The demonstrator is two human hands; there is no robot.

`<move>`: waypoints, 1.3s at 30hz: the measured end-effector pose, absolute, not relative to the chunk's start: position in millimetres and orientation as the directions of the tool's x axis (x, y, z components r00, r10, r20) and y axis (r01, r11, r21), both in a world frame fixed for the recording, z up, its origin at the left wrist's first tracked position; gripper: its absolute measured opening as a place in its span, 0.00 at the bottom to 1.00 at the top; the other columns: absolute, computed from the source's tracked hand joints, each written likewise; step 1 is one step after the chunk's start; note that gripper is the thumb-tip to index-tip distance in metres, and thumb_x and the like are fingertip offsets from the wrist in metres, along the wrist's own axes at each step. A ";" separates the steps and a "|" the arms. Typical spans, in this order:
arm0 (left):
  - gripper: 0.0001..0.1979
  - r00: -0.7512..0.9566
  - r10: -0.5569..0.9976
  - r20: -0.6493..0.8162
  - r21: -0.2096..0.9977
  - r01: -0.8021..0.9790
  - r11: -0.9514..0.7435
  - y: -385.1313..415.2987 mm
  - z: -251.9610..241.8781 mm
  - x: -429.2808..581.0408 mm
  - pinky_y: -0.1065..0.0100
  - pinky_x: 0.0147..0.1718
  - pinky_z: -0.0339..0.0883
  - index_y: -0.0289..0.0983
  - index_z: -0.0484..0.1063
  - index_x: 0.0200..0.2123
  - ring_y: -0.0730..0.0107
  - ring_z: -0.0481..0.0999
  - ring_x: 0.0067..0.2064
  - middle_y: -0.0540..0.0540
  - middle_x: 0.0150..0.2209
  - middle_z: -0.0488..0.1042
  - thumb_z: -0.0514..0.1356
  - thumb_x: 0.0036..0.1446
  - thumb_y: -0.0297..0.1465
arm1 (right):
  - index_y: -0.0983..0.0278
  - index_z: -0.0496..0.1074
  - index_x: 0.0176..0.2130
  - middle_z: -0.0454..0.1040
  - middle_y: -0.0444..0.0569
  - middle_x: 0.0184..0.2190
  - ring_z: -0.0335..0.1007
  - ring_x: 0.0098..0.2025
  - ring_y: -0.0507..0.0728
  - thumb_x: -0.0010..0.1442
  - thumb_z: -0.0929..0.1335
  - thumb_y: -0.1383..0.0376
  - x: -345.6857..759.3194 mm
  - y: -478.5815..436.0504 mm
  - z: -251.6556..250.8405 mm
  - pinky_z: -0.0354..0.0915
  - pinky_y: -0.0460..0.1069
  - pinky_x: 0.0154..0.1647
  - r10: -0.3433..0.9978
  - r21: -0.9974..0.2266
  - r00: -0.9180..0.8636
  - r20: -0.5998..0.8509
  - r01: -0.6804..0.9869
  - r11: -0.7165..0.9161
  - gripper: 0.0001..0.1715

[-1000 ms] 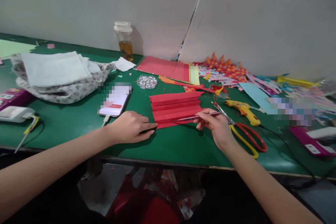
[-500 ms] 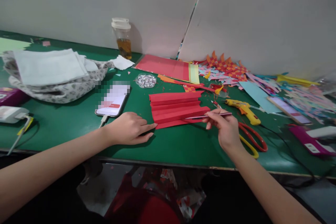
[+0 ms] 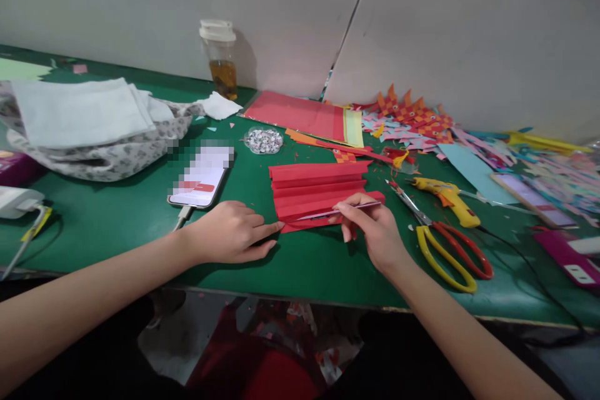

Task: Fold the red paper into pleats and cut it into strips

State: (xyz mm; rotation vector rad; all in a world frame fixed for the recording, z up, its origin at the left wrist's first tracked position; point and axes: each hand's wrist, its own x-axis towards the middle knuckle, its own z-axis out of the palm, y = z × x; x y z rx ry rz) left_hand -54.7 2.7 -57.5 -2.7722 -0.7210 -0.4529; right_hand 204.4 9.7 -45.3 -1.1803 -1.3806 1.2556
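Note:
A red accordion-folded paper [image 3: 319, 190] lies on the green table [image 3: 304, 262] in front of me. My left hand [image 3: 229, 232] rests flat beside it, fingers together, with the fingertips pressing the paper's near left corner. My right hand [image 3: 375, 231] pinches a thin pen-like tool [image 3: 337, 211] and lays its tip across the paper's near fold.
Yellow-and-red scissors [image 3: 445, 244] and a yellow glue gun [image 3: 447, 197] lie to the right. A phone [image 3: 201, 178] on a cable sits to the left, by a cloth bag [image 3: 94, 131]. A dish of googly eyes [image 3: 263, 140], a bottle [image 3: 220, 59] and coloured paper strips [image 3: 412, 122] line the back.
My right hand first drew the tool to the right along the fold, then came back left over the paper. The left hand stayed at the corner.

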 end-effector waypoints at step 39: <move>0.16 0.823 0.439 0.359 -0.143 0.514 -0.846 1.2 -56.2 -54.8 0.71 0.19 0.57 0.37 0.72 0.45 0.74 0.68 0.19 0.51 0.19 0.70 0.50 0.60 0.36 | 0.63 0.66 0.24 0.74 0.45 0.20 0.57 0.14 0.47 0.52 0.69 0.59 216.2 21.0 -44.4 0.52 0.45 0.15 0.996 -0.989 -0.083 0.040 0.138 0.051 0.12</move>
